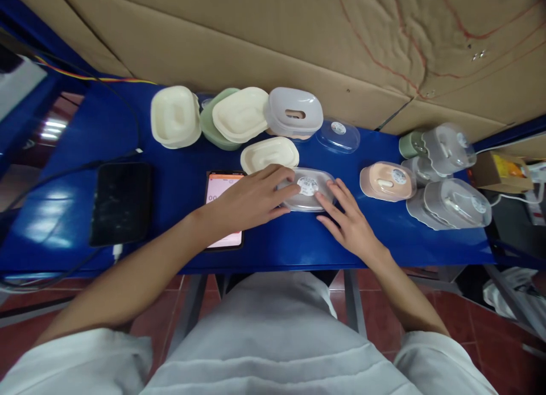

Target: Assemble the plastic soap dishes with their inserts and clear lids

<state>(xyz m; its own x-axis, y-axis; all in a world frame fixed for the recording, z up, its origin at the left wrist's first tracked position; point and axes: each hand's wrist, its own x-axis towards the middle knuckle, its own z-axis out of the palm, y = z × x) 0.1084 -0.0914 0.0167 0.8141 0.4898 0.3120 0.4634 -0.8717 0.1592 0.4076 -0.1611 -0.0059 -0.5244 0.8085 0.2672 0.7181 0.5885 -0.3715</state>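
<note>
A clear plastic lid (316, 202) with a round white printed label (307, 185) lies in front of me; whether a box sits under it I cannot tell. My left hand (256, 196) curls over its left end, fingers on top near the label and thumb low at the front edge. At the lid's right side my right hand (352, 221) touches it with fingers spread apart. Just behind the lid is a cream oval tray (270, 155). Partly under my left forearm lies a phone (225, 241) with a lit screen.
Along the back stand a cream container (174, 116), a green container (211, 127), a cream tray (241, 115), a lidded box (294, 111) and another clear lid (339, 136). To the right are a peach box (387, 181) and stacked boxes (447, 204). A black device (120, 204) with cables lies left.
</note>
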